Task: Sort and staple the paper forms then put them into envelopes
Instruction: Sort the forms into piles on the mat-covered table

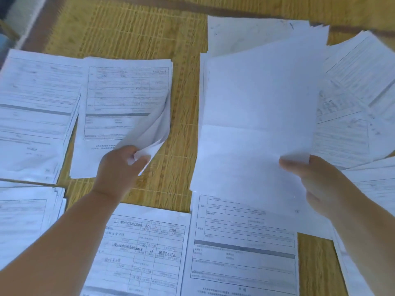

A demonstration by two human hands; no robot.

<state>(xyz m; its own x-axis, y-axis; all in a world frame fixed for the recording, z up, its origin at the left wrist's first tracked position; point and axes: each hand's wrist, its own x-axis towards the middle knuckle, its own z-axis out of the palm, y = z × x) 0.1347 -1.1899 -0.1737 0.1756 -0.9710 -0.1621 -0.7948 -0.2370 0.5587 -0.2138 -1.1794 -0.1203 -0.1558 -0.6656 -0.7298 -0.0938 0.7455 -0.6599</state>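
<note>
We see stacks of printed forms spread across a woven straw mat (pixel 132 35); both bare arms reach in from the near edge. The left hand (pixel 119 165) is over the near right corner of a middle stack of forms (pixel 126 99); its fingers (pixel 140 158) are curled and clamped on the top sheets, whose corner (pixel 154 129) is peeled up and bent back so the blank underside shows; the rest of that stack lies flat on the mat. The right hand (pixel 314 180) holds a blank-faced sheet (pixel 260 116) by its near right edge; the thumb (pixel 288 164) lies on top of the paper and the fingers are hidden beneath it, so we take the grip for a pinch; the sheet is lifted and tilted, covering most of a white pile (pixel 245 33) behind it.

At the far left lies another stack of forms (pixel 36 107), just beside the middle one and partly tucked under its edge; a further stack (pixel 25 221) sits at the near left. Between the two arms lie a form with handwriting (pixel 147 248) and, touching its right edge, a printed form with a grey bar (pixel 243 253). At the right, loose forms (pixel 359 86) fan out in a slanting heap, partly under the lifted sheet; more sheets (pixel 372 182) run beneath the right forearm. The print is too blurred for us to read.
</note>
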